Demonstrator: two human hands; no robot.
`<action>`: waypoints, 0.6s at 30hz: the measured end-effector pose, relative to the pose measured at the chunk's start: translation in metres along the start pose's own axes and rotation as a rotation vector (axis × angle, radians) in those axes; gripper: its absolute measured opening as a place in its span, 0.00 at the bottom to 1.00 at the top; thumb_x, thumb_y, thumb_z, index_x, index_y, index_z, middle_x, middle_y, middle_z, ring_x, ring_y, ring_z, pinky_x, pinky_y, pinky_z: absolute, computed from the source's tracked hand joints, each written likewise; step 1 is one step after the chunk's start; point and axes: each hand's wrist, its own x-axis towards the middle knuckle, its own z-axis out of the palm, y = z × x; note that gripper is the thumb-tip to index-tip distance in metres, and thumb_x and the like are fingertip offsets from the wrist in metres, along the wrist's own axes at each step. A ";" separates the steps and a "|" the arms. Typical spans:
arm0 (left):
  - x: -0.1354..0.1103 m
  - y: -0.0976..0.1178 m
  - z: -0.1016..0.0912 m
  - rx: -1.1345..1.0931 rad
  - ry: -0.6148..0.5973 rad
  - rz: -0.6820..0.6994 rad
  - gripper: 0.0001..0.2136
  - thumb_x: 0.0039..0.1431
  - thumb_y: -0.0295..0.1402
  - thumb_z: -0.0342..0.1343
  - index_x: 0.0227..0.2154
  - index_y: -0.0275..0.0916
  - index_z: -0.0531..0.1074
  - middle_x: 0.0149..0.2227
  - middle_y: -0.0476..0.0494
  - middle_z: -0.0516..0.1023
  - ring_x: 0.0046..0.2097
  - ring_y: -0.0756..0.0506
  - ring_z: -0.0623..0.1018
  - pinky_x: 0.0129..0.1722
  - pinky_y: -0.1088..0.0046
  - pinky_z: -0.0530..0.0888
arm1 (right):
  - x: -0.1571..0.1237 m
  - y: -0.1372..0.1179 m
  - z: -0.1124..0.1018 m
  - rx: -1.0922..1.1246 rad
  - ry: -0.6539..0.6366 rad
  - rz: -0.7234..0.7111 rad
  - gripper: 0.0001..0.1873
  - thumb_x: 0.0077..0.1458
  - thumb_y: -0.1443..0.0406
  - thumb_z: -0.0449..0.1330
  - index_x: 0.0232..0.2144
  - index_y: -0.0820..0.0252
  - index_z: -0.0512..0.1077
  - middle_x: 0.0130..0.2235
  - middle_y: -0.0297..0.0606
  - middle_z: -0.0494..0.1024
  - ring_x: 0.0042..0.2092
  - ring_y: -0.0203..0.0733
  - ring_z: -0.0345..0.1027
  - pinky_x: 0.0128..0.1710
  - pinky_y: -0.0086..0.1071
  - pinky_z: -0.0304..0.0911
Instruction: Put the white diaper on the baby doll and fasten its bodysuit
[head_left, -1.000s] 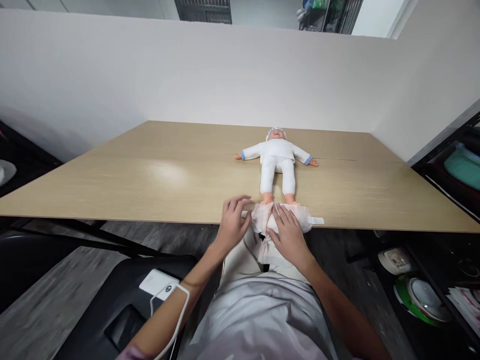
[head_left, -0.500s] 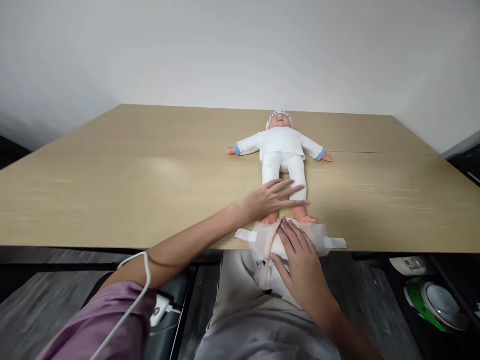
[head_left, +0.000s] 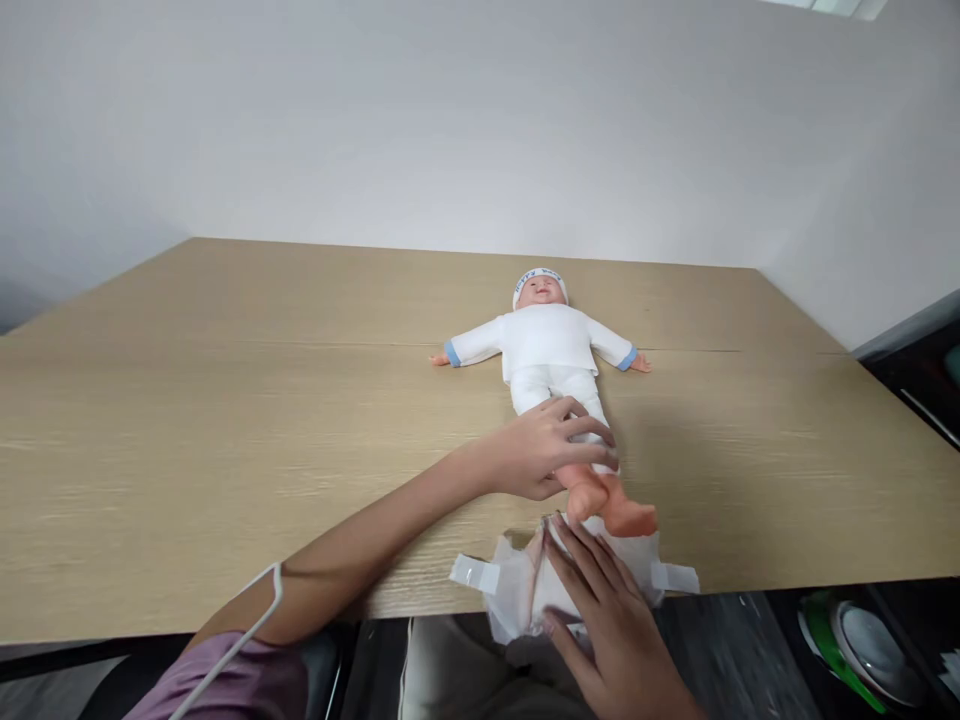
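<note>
A baby doll (head_left: 550,346) in white clothes and a cap lies on its back on the wooden table (head_left: 225,400), arms spread. My left hand (head_left: 551,447) is wrapped round the doll's lower legs, and the bare feet stick out toward me, lifted a little. A white diaper (head_left: 517,592) with tape tabs lies at the table's front edge, below the feet. My right hand (head_left: 607,625) rests flat on the diaper, fingers stretched out.
A plain white wall stands behind the table. At the right is a dark shelf edge, with a green and white dish (head_left: 862,635) low at the bottom right. A white cable runs along my left sleeve (head_left: 240,640).
My left hand moved from beside the diaper up onto the doll's legs and closed round them, raising the feet. My right hand stayed on the diaper. The view tilted closer to the table.
</note>
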 end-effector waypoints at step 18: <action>0.010 -0.005 -0.092 -0.353 0.464 -0.131 0.18 0.61 0.31 0.67 0.54 0.41 0.79 0.52 0.42 0.85 0.51 0.42 0.83 0.53 0.64 0.78 | 0.169 0.053 -0.017 0.057 0.078 -0.009 0.24 0.73 0.56 0.58 0.64 0.63 0.75 0.68 0.50 0.74 0.70 0.56 0.65 0.73 0.53 0.59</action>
